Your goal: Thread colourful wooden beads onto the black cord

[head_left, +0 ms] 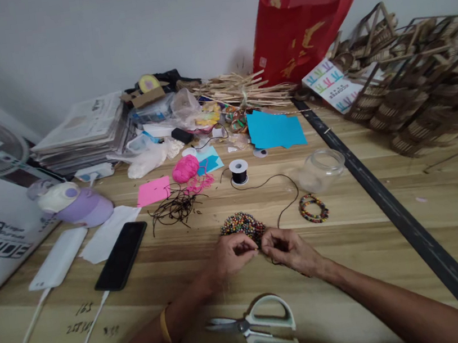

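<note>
My left hand (236, 255) is closed in a pinch, and a tiny bead seems to show at its fingertips. Close beside it, the fingers of my right hand (289, 249) are pinched on the end of a thin black cord (288, 206). That cord trails back across the table to a spool (239, 172) wound with black cord. Just behind both hands lies a heap of small multicoloured beads (241, 224), partly hidden by them. Two finished-looking beaded bracelets (314, 208) rest to the right. Scissors (254, 322) with pale handles lie nearer to me, blades partly apart.
A glass jar (322, 169) stands behind the bracelets. Cut black cords (178, 207), pink yarn (186, 169) and a phone (122, 257) are on the left. Stacked newspapers (82, 129), a red bag (298, 25) and woven baskets (422, 87) line the back and right.
</note>
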Tool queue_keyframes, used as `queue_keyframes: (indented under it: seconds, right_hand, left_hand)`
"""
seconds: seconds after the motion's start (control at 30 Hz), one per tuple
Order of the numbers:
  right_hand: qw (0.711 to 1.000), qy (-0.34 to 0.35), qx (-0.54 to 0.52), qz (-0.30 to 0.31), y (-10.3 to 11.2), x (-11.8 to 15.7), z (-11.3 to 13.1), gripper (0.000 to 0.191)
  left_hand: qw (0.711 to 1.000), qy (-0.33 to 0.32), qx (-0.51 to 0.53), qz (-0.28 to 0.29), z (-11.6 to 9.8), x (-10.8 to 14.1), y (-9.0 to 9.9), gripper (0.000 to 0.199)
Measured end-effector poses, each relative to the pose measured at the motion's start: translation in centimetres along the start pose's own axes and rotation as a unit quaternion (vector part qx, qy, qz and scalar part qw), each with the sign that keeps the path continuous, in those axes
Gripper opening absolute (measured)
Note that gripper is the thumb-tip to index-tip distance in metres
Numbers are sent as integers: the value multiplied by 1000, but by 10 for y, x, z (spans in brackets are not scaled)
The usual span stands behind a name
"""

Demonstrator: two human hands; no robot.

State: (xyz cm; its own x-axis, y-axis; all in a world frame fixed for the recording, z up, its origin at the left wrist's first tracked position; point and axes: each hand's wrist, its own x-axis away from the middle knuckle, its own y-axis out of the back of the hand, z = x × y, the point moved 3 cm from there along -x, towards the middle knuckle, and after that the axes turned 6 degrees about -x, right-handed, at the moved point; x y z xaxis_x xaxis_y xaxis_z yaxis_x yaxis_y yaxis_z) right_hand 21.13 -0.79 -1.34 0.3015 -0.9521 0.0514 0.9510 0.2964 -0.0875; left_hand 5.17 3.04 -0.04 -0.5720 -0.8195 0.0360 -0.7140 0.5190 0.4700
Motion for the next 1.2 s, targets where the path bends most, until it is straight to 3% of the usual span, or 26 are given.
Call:
queue_keyframes:
  seconds: [0.53,0.87,1.2]
  right_hand:
    - [1000,2,8,10,-1,0,-1,33]
    - [999,5,-38,32,0,0,0,30]
    - [999,22,-6,32,0,-1,4,29]
  left_hand:
    - [1000,-1,1,6,-4,1,-1,5]
    - [990,44,135,10,6,-1,-4,14]
    - [986,58,157,13,9,-1,-4,16]
